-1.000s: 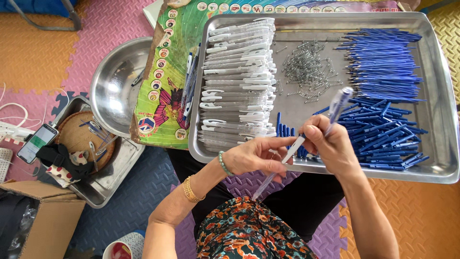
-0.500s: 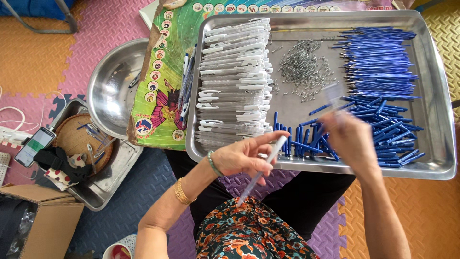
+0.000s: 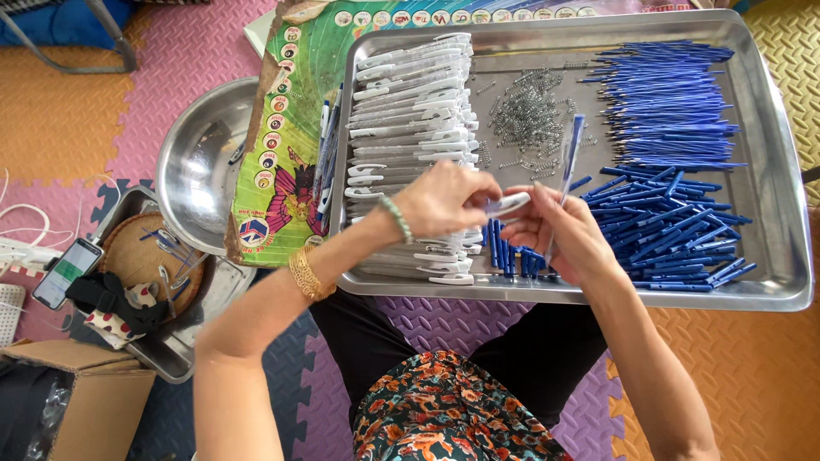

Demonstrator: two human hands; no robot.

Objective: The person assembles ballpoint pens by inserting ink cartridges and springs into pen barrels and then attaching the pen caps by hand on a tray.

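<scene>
Steel tray [image 3: 781, 213] holds white pen barrels [image 3: 410, 111], blue refills [image 3: 666, 111], springs [image 3: 525, 111].

Since a second ago: long barrel gone from left hand [image 3: 444, 201], now pinching a white barrel piece [image 3: 506, 205]. Right hand [image 3: 568, 239] pinches an upright blue refill [image 3: 568, 154] (over tray's front edge).

Round steel bowl [image 3: 201, 162]: nearly bare.

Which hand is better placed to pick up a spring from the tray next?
Probably the right hand: it lies nearer the springs, though it holds a blue pen part. The left hand holds a white barrel.
</scene>
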